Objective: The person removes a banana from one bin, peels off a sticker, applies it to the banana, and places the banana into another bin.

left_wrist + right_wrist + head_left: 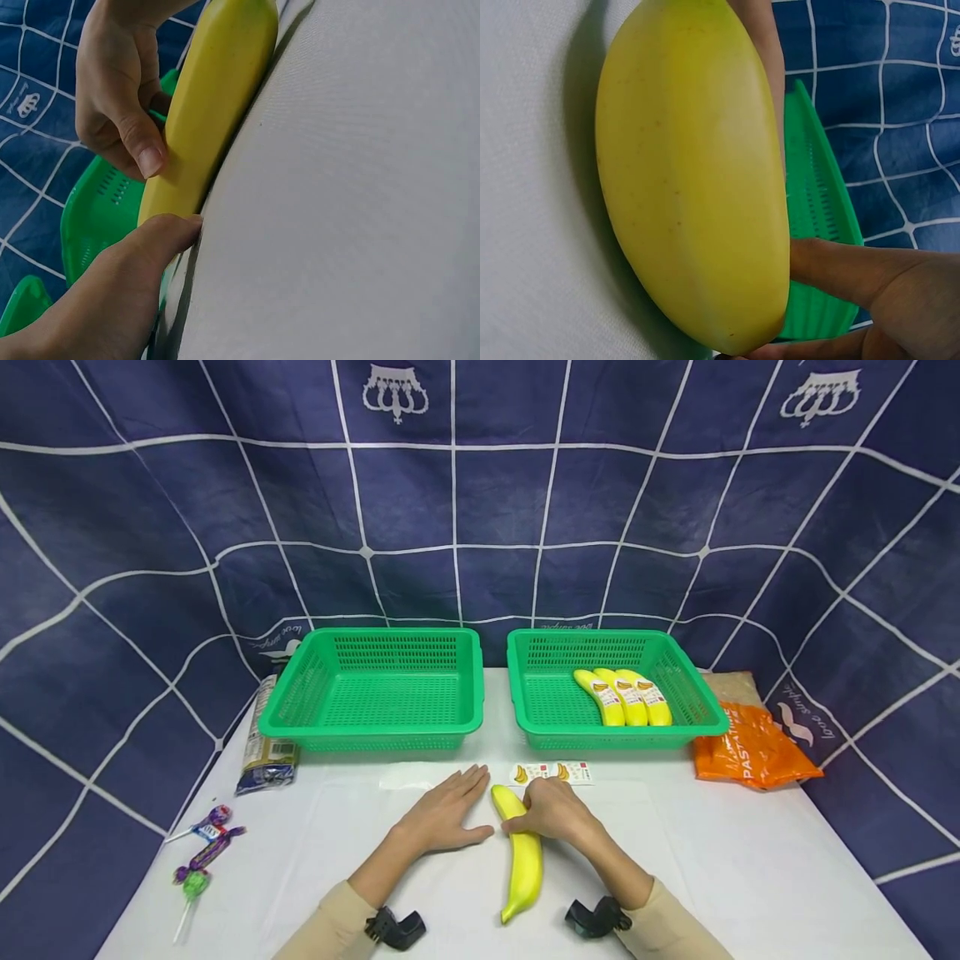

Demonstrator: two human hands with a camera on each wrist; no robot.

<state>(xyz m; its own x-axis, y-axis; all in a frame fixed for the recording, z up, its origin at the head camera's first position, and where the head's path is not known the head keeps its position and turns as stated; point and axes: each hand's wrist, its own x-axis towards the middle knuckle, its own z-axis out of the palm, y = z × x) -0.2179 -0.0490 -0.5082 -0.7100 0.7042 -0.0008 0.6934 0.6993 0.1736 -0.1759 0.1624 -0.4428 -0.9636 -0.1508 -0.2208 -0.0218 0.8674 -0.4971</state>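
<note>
Our right hand (pixel 551 808) curls round the far end of the banana (pixel 522 857) lying near us on the worktop (pixel 750 860); left hand (pixel 442 814) rests flat beside it. Light, soft-skinned, bruisable: we'd hold mid-body, gently.

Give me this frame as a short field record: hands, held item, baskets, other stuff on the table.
right hand: fingers curled over the upper end of the loose banana
left hand: flat on the table, thumb tip at the banana
left basket: green, nothing seen inside
right basket: green, three stickered bananas
sticker sheet: beyond the hands
left edge: lollipops, dark packet
right edge: orange bag
</note>
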